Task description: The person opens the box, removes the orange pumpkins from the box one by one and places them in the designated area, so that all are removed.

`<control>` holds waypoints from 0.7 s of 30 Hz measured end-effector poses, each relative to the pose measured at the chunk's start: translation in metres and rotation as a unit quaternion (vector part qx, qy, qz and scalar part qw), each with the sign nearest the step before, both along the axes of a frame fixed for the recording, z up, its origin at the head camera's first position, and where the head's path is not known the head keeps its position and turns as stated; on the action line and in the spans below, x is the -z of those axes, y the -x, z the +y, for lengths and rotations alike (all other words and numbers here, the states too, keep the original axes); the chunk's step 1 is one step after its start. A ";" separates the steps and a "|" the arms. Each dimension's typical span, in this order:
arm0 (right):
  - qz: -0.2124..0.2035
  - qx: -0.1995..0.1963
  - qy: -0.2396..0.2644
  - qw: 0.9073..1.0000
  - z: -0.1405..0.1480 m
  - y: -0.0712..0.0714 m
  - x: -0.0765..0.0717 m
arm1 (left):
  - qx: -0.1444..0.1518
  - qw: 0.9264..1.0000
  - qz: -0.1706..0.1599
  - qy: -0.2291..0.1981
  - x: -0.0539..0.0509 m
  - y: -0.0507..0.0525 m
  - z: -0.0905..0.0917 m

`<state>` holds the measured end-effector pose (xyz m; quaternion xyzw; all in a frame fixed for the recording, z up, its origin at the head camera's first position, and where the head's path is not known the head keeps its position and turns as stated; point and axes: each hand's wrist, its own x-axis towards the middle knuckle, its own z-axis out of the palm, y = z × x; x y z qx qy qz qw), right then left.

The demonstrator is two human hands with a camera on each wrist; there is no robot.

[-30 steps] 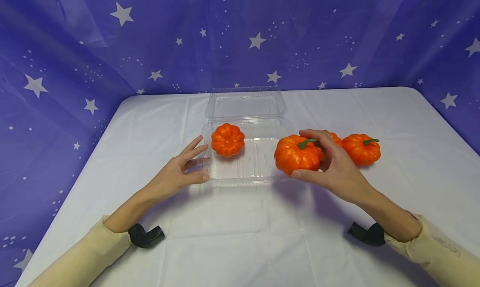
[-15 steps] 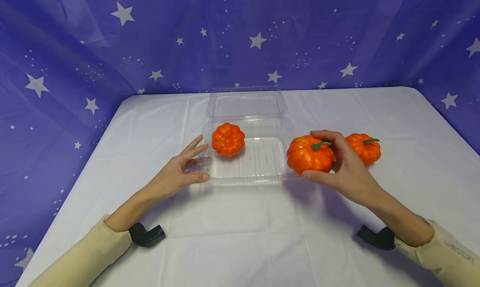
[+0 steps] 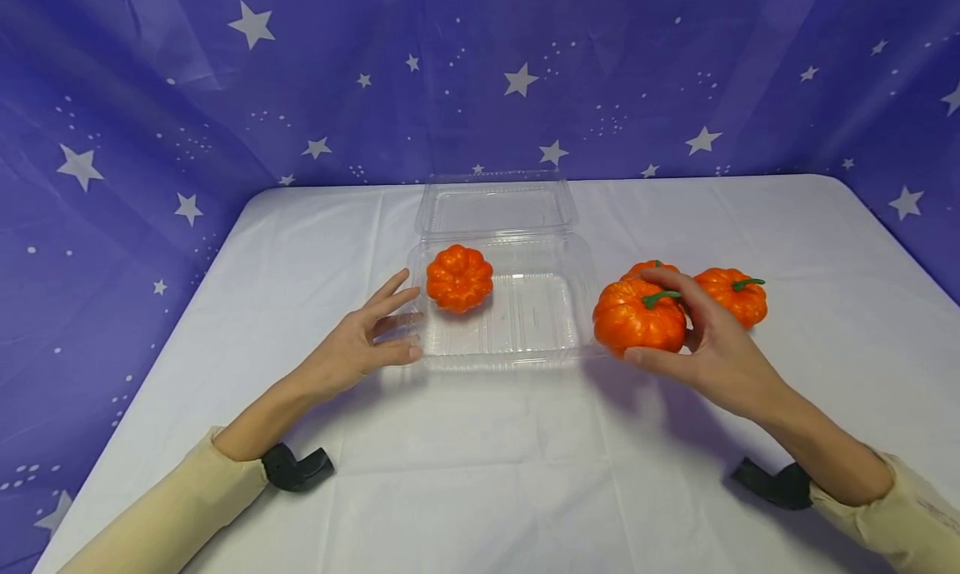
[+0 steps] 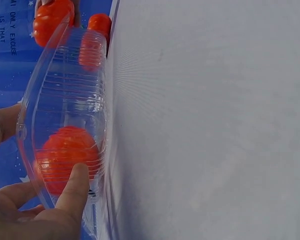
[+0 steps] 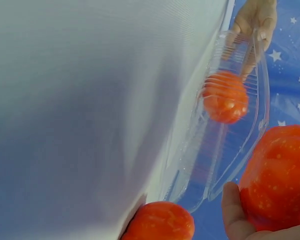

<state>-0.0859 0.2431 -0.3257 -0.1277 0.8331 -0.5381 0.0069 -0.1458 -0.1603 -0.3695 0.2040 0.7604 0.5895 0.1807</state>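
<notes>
My right hand [image 3: 727,353] grips an orange toy pumpkin [image 3: 633,322] with a green stem, thumb in front and fingers behind, above the table at the right end of a clear plastic clamshell box [image 3: 536,316]. Another orange pumpkin [image 3: 459,278] sits in the left part of the box, its stem out of sight. At the box's left end, my left hand [image 3: 348,353] has its fingers spread and fairly straight. In the left wrist view its thumb [image 4: 75,192] lies against the clear wall, in front of the pumpkin inside.
To the right lie a pumpkin [image 3: 733,295] with a green stem and one [image 3: 648,267] partly hidden behind the held pumpkin and right hand. The box's lid [image 3: 495,207] lies open toward the back. A white cloth [image 3: 480,466] covers the table; a starry purple backdrop [image 3: 480,74] stands behind.
My right hand has moved right with the pumpkin, from over the box's right part to its right end. The left hand stays at the box's left end.
</notes>
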 end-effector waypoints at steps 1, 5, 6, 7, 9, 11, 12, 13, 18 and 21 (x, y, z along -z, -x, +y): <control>0.000 0.001 -0.003 1.000 0.001 -0.001 0.000 | 0.000 1.000 0.000 0.000 0.000 0.000 0.000; -0.005 0.004 -0.028 1.000 0.009 -0.003 0.002 | 0.002 1.000 -0.001 -0.002 0.000 0.000 0.000; -0.006 0.004 -0.034 0.999 0.011 -0.004 0.003 | 0.002 1.000 -0.001 -0.002 0.000 0.000 0.000; -0.009 0.005 -0.040 0.999 0.013 -0.004 0.003 | 0.001 1.000 -0.002 -0.002 0.000 0.000 0.000; -0.015 0.006 -0.048 0.999 0.017 -0.005 0.004 | 0.001 1.000 -0.002 -0.002 0.000 0.000 0.000; -0.019 0.009 -0.053 0.998 0.020 -0.006 0.005 | 0.001 1.000 -0.003 -0.002 0.000 0.000 0.000; -0.020 0.010 -0.057 0.998 0.022 -0.006 0.005 | 0.001 1.000 -0.004 -0.003 -0.001 0.000 0.000; -0.020 0.010 -0.061 0.998 0.023 -0.006 0.006 | 0.001 1.000 -0.004 -0.003 -0.001 0.000 0.000; -0.026 0.010 -0.079 0.996 0.030 -0.008 0.009 | 0.000 1.000 0.001 0.002 -0.001 0.000 0.000; -0.039 0.022 -0.096 0.994 0.035 -0.009 0.011 | 0.003 1.000 -0.002 0.000 -0.001 0.000 0.001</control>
